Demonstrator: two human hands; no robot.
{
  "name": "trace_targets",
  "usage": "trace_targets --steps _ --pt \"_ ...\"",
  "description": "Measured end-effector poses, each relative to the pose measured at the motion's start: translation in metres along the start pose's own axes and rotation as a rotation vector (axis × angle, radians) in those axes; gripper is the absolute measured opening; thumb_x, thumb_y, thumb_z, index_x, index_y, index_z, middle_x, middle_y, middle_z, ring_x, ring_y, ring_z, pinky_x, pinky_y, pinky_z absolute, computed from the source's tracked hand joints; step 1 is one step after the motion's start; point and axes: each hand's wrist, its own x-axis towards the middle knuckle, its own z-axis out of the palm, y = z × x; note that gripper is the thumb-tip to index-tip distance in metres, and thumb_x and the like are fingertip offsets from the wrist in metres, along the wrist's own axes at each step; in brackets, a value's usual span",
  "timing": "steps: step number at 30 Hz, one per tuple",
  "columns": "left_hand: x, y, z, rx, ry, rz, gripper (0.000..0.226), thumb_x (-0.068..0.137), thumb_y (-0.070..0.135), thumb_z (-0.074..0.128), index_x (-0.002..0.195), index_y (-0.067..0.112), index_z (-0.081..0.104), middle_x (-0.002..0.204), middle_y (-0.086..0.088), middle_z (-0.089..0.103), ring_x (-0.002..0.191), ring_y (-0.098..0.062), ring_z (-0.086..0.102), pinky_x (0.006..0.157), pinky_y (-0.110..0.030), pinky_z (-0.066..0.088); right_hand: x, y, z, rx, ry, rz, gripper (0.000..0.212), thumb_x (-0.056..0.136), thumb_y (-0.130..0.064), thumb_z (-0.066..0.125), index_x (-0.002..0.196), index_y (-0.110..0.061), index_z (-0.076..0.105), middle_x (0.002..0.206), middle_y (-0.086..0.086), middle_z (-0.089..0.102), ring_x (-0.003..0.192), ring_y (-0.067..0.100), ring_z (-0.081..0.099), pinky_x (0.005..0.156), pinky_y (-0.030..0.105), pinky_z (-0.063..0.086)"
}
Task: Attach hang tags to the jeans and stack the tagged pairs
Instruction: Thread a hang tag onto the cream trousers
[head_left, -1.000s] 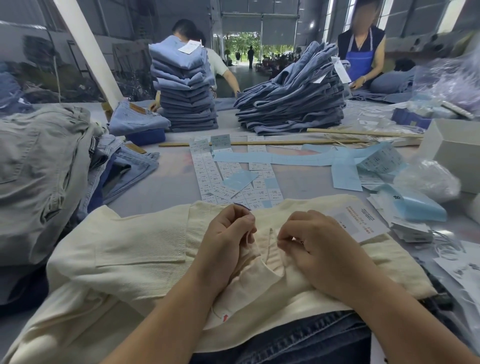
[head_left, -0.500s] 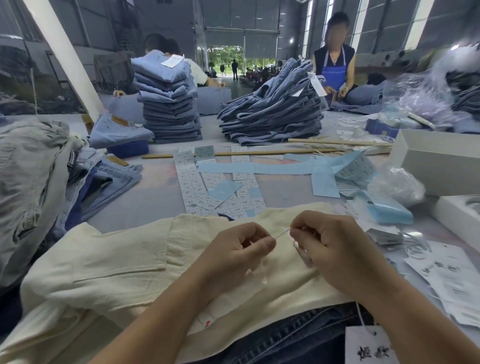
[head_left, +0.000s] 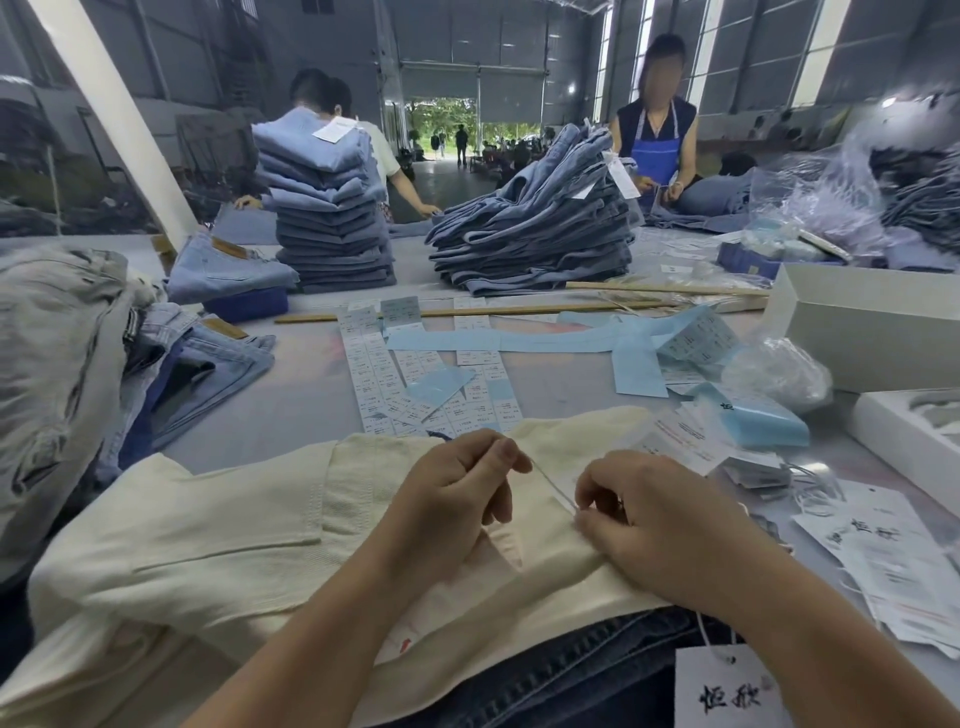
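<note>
A cream pair of jeans (head_left: 218, 525) lies across the table edge in front of me, waistband toward my hands. My left hand (head_left: 457, 499) pinches one end of a thin white tag string (head_left: 551, 486). My right hand (head_left: 660, 525) pinches the other end and rests on the waistband. The string runs taut between the two hands. A white hang tag (head_left: 727, 686) with black characters dangles below my right wrist over dark denim (head_left: 561, 675).
Strips of size stickers (head_left: 374, 384) and blue paper (head_left: 561, 340) cover the table's middle. Loose hang tags (head_left: 893, 566) and white boxes (head_left: 872, 327) lie at right. Grey jeans (head_left: 57, 364) pile at left. Two stacks of blue jeans (head_left: 327, 208) and two workers stand behind.
My hands have drawn apart and the string between them has stretched longer. My right hand has dropped onto the waistband. The camera has tilted up a little.
</note>
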Motion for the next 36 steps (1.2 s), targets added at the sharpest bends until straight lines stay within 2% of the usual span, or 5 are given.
trace_targets --steps 8,21,23,27,36 --pt "0.003 0.005 -0.002 -0.018 0.049 0.029 0.030 0.103 0.022 0.049 0.082 0.021 0.070 0.052 0.004 0.056 0.052 -0.009 0.045 0.053 -0.020 0.038 0.002 0.003 -0.003 -0.024 -0.039 -0.020 0.016 0.097 -0.022 0.051 0.084 -0.030 0.055 0.087 -0.018 0.051 0.083 -0.001 0.047 0.069 0.011 0.036" --pt "0.007 0.034 0.027 0.012 0.030 0.157 0.021 0.089 0.036 0.051 0.083 0.026 0.069 0.048 0.015 0.045 0.048 -0.003 0.037 0.051 -0.021 0.029 -0.008 -0.008 -0.029 0.567 0.452 -0.054 0.023 0.088 -0.011 0.068 0.082 -0.033 0.068 0.079 -0.015 0.072 0.072 0.007 0.067 0.063 0.019 0.054" --pt "0.007 0.040 0.034 -0.013 0.005 0.167 0.021 0.086 0.036 0.053 0.084 0.024 0.070 0.052 0.013 0.044 0.052 -0.008 0.037 0.054 -0.028 0.031 -0.008 -0.009 -0.032 0.636 0.468 -0.057 0.022 0.088 -0.010 0.069 0.082 -0.032 0.069 0.078 -0.009 0.072 0.071 0.011 0.068 0.064 0.026 0.057" --pt "0.008 0.043 0.041 -0.044 -0.027 0.191 0.015 0.094 0.017 0.061 0.084 0.025 0.068 0.060 -0.010 0.047 0.058 -0.018 0.041 0.057 -0.032 0.034 -0.006 -0.008 -0.036 0.805 0.473 -0.075 0.026 0.088 -0.002 0.066 0.081 -0.026 0.071 0.075 -0.004 0.073 0.065 0.008 0.068 0.058 0.014 0.053" --pt "0.013 0.041 0.049 -0.156 -0.118 0.157 0.013 0.093 0.011 0.064 0.084 0.019 0.071 0.068 0.006 0.066 0.061 -0.006 0.055 0.057 -0.021 0.046 -0.001 0.007 -0.028 1.057 0.395 -0.021 0.018 0.089 -0.009 0.067 0.086 -0.025 0.074 0.072 0.010 0.070 0.062 0.017 0.064 0.058 0.025 0.054"
